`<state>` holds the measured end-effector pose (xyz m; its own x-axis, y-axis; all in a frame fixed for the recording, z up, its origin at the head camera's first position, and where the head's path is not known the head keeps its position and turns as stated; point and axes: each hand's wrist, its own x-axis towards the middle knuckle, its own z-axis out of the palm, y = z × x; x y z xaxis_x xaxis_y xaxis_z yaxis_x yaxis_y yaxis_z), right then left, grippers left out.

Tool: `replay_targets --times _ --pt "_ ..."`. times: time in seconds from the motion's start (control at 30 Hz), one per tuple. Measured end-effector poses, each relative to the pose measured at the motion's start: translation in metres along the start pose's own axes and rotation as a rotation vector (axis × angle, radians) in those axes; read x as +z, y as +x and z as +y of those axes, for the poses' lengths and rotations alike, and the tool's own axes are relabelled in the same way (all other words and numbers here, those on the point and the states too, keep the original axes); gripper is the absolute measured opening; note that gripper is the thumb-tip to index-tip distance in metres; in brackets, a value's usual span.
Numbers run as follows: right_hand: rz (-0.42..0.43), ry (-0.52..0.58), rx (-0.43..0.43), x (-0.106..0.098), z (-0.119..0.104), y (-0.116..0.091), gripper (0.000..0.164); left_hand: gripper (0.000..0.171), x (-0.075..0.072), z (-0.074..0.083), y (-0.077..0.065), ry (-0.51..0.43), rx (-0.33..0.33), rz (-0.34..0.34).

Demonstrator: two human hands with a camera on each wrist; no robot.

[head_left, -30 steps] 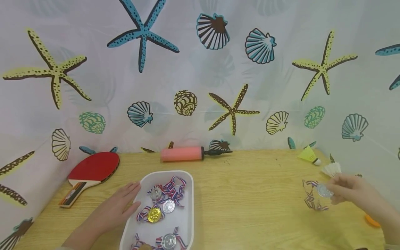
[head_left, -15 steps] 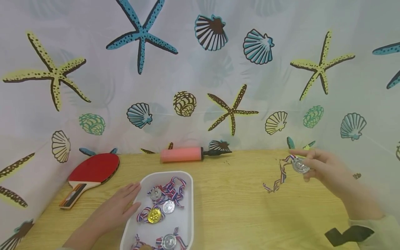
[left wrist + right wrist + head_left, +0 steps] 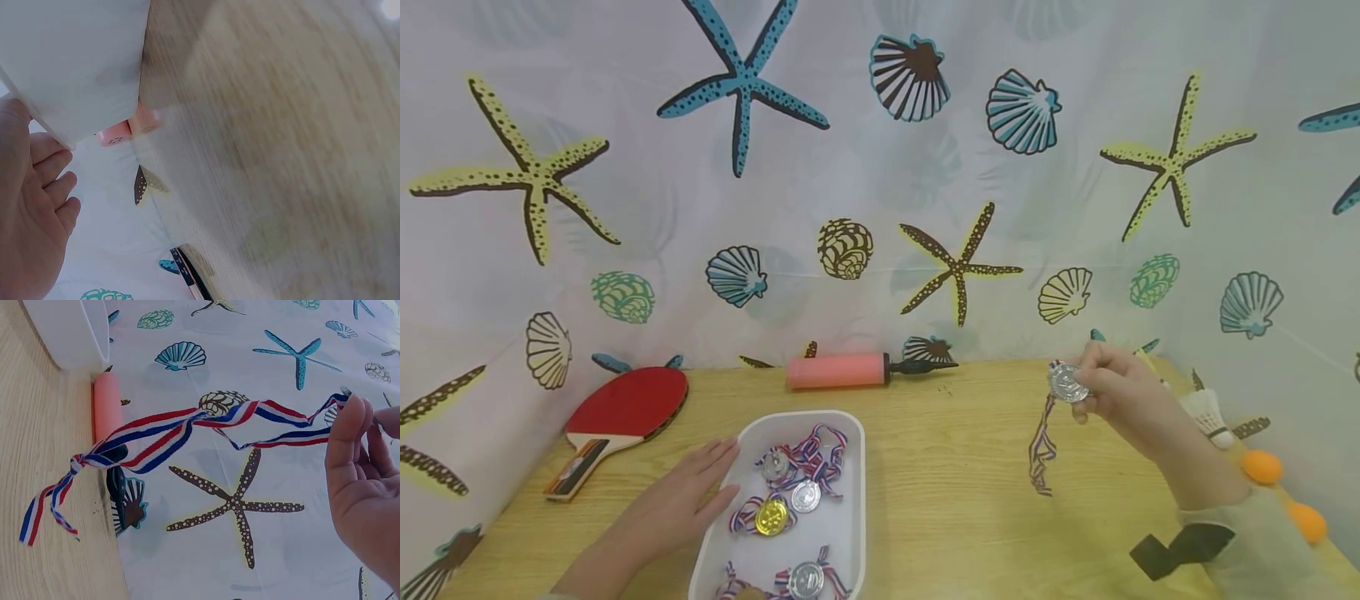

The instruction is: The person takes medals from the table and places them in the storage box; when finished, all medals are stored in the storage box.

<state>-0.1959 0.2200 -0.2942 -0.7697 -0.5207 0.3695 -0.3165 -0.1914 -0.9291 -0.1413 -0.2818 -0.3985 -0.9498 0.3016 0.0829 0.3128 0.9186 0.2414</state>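
Note:
My right hand [image 3: 1123, 400] pinches a silver medal [image 3: 1067, 382] above the right part of the table. From the medal dangles a red, white and blue ribbon [image 3: 250, 419], knotted near its free end. On the near left, my left hand [image 3: 681, 500] rests against the left rim of a white tray [image 3: 859, 500], fingers fairly straight; the left wrist view has its fingertips touching the rim. Inside the tray lie a gold medal [image 3: 771, 517], several silver ones such as a silver medal [image 3: 806, 496], and tangled ribbons; the tray's near end is cut off.
A red table tennis paddle [image 3: 632, 404] lies at the left. Behind the tray is a pink hand pump [image 3: 838, 371] with a black nozzle. A white shuttlecock [image 3: 1206, 414] and orange balls [image 3: 1262, 467] sit at the right; a yellow shuttlecock is mostly hidden. A patterned curtain [image 3: 850, 167] encloses the table.
My right hand has carried the silver medal leftward and upward from the right side, its ribbon now hanging down. The orange balls have come into fuller view. My left hand has stayed at the tray.

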Motion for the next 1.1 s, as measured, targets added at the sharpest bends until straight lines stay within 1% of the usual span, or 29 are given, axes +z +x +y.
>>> replay_targets --times 0.1,0.23,0.37,0.5,0.6,0.77,1.1 --pt "0.047 -0.056 0.024 0.006 0.001 0.005 0.025 0.059 0.000 0.000 0.000 0.000 0.000 0.001" --pt "0.136 -0.150 0.073 0.015 -0.001 0.012 0.018 0.059 0.000 -0.001 0.000 0.007 0.017 0.014" --pt "0.204 -0.181 0.101 0.025 -0.003 0.021 0.013 0.059 0.000 -0.001 0.000 0.008 0.023 0.020" --pt "0.241 -0.183 0.120 0.032 -0.005 0.030 0.008 0.059 0.001 -0.001 0.000 0.007 0.019 0.013" --pt "0.227 -0.189 0.119 0.036 -0.006 0.038 0.006 0.059 0.000 0.000 0.000 0.005 0.017 0.013" --pt "0.176 -0.188 0.109 0.047 -0.006 0.051 0.007 0.058 -0.001 0.000 -0.001 0.008 0.018 0.024" --pt "0.118 -0.134 0.087 0.076 -0.007 0.077 0.009 0.059 0.001 -0.001 -0.001 0.015 0.018 0.020"
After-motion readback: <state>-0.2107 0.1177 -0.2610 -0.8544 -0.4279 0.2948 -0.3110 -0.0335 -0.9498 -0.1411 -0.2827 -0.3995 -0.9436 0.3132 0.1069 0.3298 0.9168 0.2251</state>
